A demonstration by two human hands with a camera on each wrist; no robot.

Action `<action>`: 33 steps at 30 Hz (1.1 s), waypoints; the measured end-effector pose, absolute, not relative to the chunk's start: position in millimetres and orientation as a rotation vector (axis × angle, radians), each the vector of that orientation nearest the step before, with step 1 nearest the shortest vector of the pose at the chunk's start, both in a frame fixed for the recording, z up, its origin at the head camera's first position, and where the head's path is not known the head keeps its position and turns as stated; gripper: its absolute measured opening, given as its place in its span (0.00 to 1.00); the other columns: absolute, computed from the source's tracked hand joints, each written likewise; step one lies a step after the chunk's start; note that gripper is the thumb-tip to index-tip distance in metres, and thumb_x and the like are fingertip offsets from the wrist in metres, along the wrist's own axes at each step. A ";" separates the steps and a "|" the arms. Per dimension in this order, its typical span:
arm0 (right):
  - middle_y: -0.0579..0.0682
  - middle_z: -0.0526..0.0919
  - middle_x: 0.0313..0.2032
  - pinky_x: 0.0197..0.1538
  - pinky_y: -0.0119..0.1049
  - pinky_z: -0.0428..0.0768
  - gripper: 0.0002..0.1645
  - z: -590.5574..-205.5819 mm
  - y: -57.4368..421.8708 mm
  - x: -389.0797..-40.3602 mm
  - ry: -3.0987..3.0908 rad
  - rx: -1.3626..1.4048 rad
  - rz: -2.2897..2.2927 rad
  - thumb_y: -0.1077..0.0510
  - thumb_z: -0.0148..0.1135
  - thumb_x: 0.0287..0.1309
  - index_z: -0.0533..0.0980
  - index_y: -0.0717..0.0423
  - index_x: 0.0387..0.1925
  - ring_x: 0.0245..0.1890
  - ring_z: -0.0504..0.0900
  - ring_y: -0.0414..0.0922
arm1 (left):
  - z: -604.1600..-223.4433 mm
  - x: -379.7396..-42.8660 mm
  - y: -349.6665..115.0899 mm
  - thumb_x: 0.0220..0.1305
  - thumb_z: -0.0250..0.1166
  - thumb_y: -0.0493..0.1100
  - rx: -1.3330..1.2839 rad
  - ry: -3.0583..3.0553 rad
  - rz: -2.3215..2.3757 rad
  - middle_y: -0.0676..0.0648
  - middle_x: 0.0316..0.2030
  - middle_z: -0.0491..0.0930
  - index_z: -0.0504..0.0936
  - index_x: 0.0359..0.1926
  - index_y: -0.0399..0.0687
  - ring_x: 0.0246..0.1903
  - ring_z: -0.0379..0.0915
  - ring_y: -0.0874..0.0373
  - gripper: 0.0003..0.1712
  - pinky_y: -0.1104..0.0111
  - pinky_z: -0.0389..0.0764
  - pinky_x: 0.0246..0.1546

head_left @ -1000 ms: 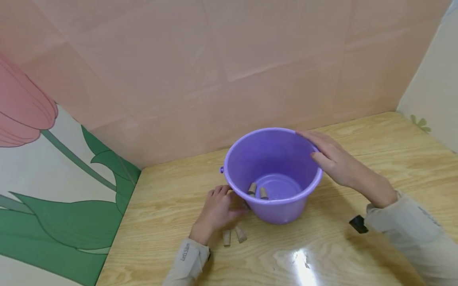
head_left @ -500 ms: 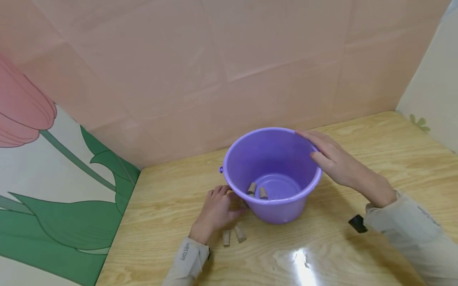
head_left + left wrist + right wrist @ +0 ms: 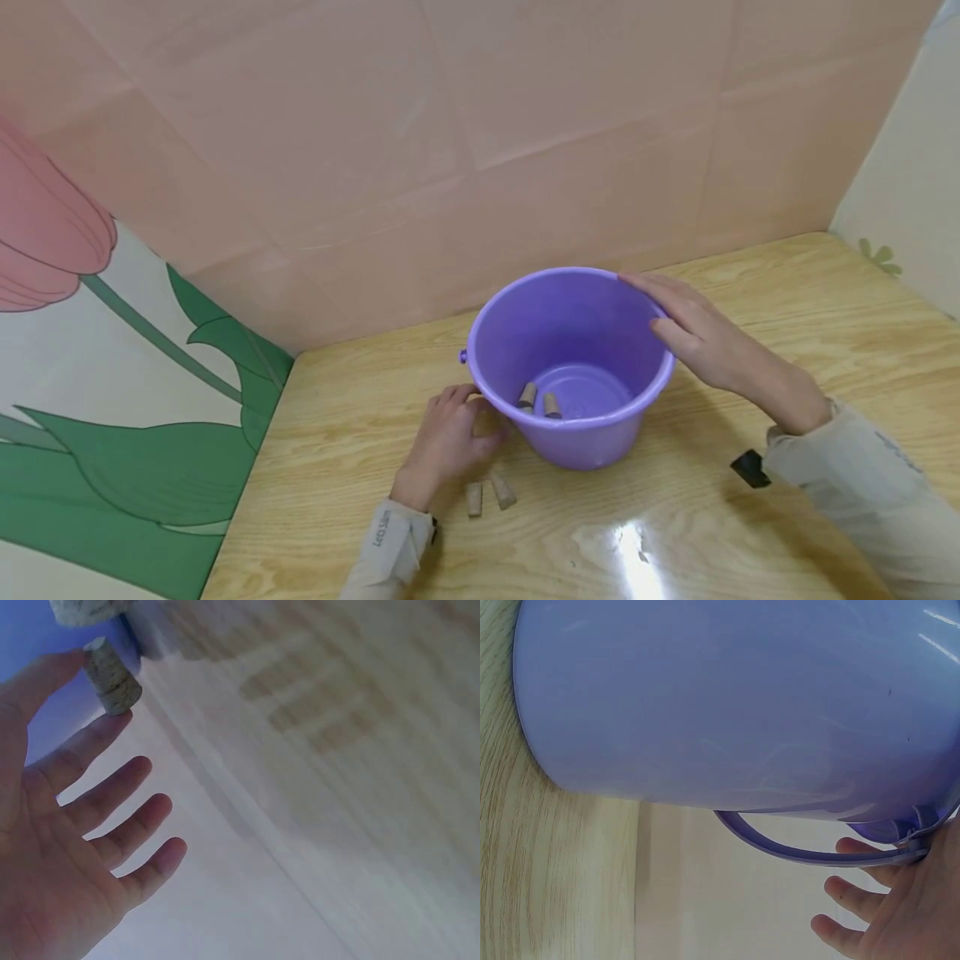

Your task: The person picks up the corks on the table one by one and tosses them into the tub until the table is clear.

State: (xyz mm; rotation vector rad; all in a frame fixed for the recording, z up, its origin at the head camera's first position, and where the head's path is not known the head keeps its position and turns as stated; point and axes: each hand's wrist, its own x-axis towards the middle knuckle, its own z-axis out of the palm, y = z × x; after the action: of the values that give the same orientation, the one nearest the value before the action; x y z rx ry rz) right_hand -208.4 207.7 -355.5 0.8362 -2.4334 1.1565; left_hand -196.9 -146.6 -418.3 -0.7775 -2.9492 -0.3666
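Note:
A purple bucket [image 3: 585,446] stands upright on the wooden table, several tapered cork stoppers inside it, among them one cork [image 3: 552,406] near its front wall. To the left of the bucket, my left hand [image 3: 450,437] pinches another cork [image 3: 114,679] between thumb and index finger, just beside the bucket's outer wall. The other three fingers of that hand are spread apart. On the right side, my right hand [image 3: 701,337] holds the bucket's rim, near where the purple handle [image 3: 817,856] joins it. Two corks [image 3: 474,500] lie on the table below my left wrist.
The wooden table [image 3: 337,467] reaches back to a wall covered in pink sheeting [image 3: 375,167]. A tulip mural [image 3: 135,467] covers the left wall. A pale wall [image 3: 915,183] bounds the right. A black piece [image 3: 751,469] hangs at my right cuff.
My left hand has drawn slightly to the left, away from the bucket. The right hand and the bucket have stayed in place.

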 end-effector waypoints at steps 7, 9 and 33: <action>0.66 0.68 0.67 0.64 0.68 0.60 0.35 -355.3 209.4 -209.0 -2.434 0.843 1.164 0.67 0.44 0.64 0.61 0.56 0.73 0.66 0.65 0.66 | -410.5 -199.9 -151.6 0.56 0.71 0.57 -0.737 -2.828 -0.358 0.44 0.58 0.79 0.87 0.46 0.50 0.60 0.72 0.44 0.21 0.49 0.72 0.60; 0.66 0.68 0.67 0.64 0.67 0.61 0.35 -355.0 209.3 -209.0 -2.430 0.850 1.162 0.67 0.44 0.64 0.61 0.56 0.73 0.65 0.65 0.66 | -408.4 -201.2 -154.2 0.56 0.72 0.57 -0.729 -2.790 -0.357 0.42 0.56 0.81 0.87 0.45 0.50 0.59 0.74 0.43 0.21 0.49 0.73 0.59; 0.66 0.70 0.66 0.63 0.67 0.61 0.35 -355.1 208.4 -207.9 -2.427 0.855 1.148 0.67 0.44 0.64 0.62 0.56 0.73 0.64 0.66 0.65 | -366.9 -209.4 -175.3 0.55 0.74 0.52 -0.499 -2.423 -0.513 0.39 0.54 0.81 0.85 0.46 0.43 0.55 0.76 0.40 0.22 0.43 0.72 0.57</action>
State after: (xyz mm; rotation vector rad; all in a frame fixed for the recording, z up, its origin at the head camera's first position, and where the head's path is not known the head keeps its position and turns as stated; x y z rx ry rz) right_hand -207.9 208.4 -355.1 0.8549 -2.4267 1.1484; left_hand -209.4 -175.3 -366.9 -0.4990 -2.4231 -0.5129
